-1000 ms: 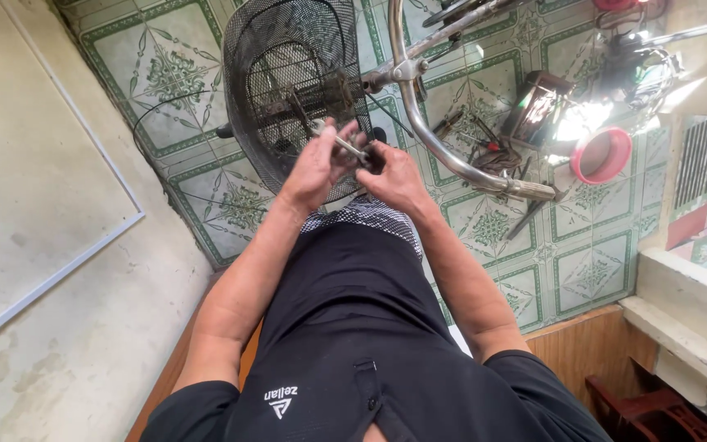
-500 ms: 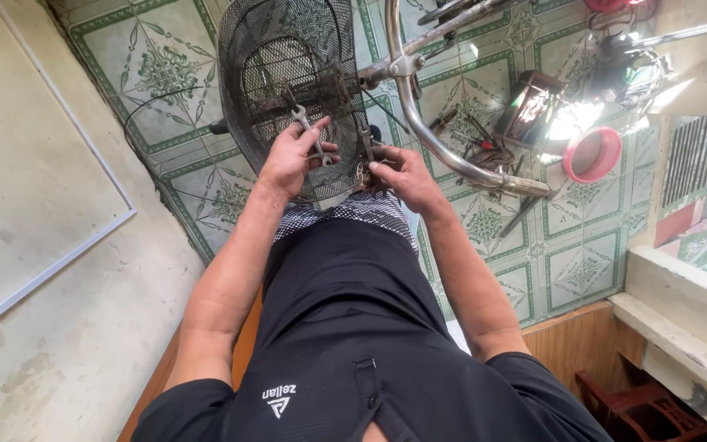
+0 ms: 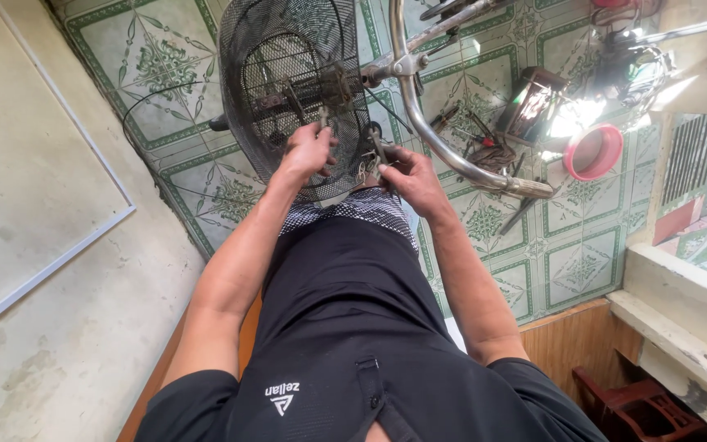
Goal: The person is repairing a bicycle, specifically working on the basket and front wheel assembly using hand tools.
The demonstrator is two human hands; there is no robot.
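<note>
A person leans over a bicycle's dark wire basket, which hangs at the front beside the curved handlebar. The left hand is closed on the basket's lower rim; the right hand pinches a small metal fitting just beside it. A slip could likely drop that fitting onto the tiled floor or scrape knuckles on the wire.

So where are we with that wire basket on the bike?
Done: the wire basket sits against the chrome handlebar. In hand: the left hand and right hand both work at its lower rim, around a small fitting too small to identify. Left: tools lie on the tiled floor.
</note>
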